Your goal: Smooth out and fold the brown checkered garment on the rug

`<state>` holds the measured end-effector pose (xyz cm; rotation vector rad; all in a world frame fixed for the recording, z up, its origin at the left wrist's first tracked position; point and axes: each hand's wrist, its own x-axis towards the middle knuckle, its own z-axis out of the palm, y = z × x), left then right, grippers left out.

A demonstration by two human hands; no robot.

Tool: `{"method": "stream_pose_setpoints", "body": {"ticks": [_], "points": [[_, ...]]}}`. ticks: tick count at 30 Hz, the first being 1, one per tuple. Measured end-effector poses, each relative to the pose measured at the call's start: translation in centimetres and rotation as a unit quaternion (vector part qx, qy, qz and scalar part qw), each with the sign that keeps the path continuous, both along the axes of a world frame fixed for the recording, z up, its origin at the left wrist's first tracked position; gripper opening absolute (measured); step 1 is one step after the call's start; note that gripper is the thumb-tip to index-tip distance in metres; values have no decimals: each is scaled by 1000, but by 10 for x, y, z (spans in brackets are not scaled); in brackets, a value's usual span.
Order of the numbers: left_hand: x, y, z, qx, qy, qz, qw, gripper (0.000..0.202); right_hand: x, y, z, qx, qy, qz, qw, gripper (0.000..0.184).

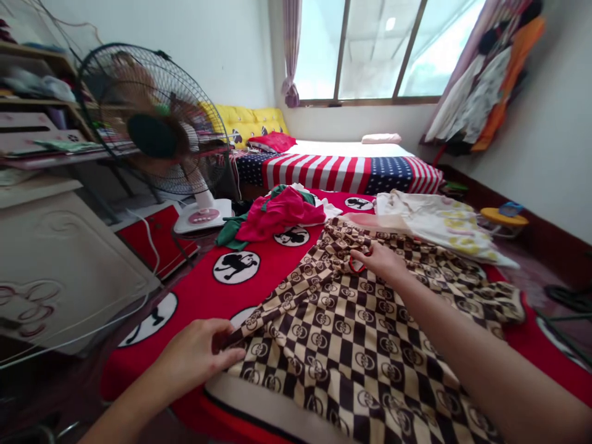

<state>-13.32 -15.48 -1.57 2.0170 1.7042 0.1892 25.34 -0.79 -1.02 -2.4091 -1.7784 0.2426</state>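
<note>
A brown-and-beige checkered shirt with a ring pattern lies spread over the red cloth, its plain beige hem nearest me. My left hand pinches the shirt's left edge between thumb and fingers. Farther up, my right hand has its fingers closed on the fabric beside a small red-trimmed opening. Some folds bunch between the two hands. My right forearm crosses over part of the shirt and hides it.
A red cloth with round dog pictures covers the surface. Pink and green clothes lie in a pile behind; a white-and-yellow garment lies at right. A fan stands left. A bed is at the back.
</note>
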Motion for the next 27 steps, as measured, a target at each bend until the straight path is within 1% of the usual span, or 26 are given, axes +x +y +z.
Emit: {"method": "stream_pose_setpoints", "body": {"ticks": [2,4,6,8,9,10,11,13,15,16,18,21,24,27], "points": [[-3,-5,-5,-8,-29,11,999,25,-6,-1,-2,17,-17,-18,1000,69],[-6,-8,-7,-40,-123,32,991,26,-13,-7,-2,69,-52,-14,996,64],[-5,-10,-4,-90,-247,57,963,30,-21,-19,0,144,-89,38,985,52],[-2,-12,4,-131,-349,92,923,34,-29,-30,2,199,-101,111,968,39],[1,-12,9,-145,-384,113,905,35,-32,-34,2,209,-95,132,964,35],[4,-12,14,-152,-412,132,889,35,-33,-35,2,207,-83,136,965,35],[7,-13,20,-156,-435,148,874,34,-33,-34,2,196,-66,122,971,37],[15,-14,30,-155,-470,156,855,34,-28,-24,-1,156,-21,70,985,48],[22,-15,38,-158,-493,132,846,37,-21,-10,-4,115,32,24,993,56],[26,-16,40,-160,-499,117,843,40,-18,-3,-5,101,54,11,993,56],[34,-18,42,-160,-508,93,841,45,-16,8,-6,87,83,-5,993,50],[43,-22,39,-156,-516,70,839,49,-21,17,-7,82,104,-24,991,33],[49,-24,33,-161,-528,56,832,45,-28,24,-3,109,146,-30,983,21],[52,-23,31,-159,-539,53,826,41,-23,38,10,151,228,-23,962,15]]}}
